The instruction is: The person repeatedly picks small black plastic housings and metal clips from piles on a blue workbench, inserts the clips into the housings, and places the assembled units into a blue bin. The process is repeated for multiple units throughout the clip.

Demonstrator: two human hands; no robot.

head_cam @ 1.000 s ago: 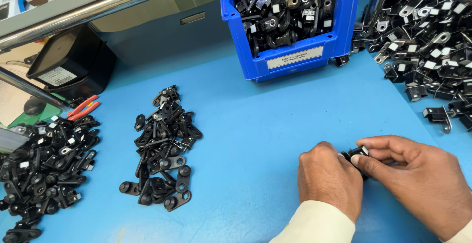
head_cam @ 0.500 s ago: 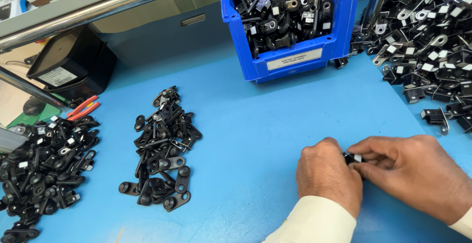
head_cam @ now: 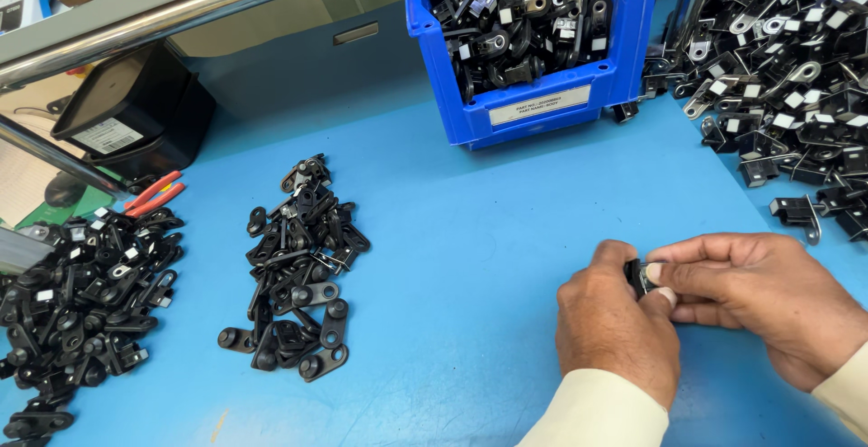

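My left hand (head_cam: 615, 325) and my right hand (head_cam: 759, 298) meet low at the right over the blue table (head_cam: 470, 248). Between their fingertips they pinch one small black plastic part (head_cam: 639, 277) with a white patch; most of it is hidden by the fingers. Both wrists wear cream sleeves. A loose pile of flat black parts (head_cam: 300, 271) lies left of the hands, well apart from them.
A blue bin (head_cam: 533, 94) full of black parts stands at the back centre. A big heap of black parts with white patches (head_cam: 796, 94) fills the right back. Another heap (head_cam: 77, 311) lies far left, by red-handled pliers (head_cam: 154, 196) and a black box (head_cam: 136, 122).
Both hands have kept their place and shifted only slightly; the fingers have closed more over the small black part, hiding more of it.
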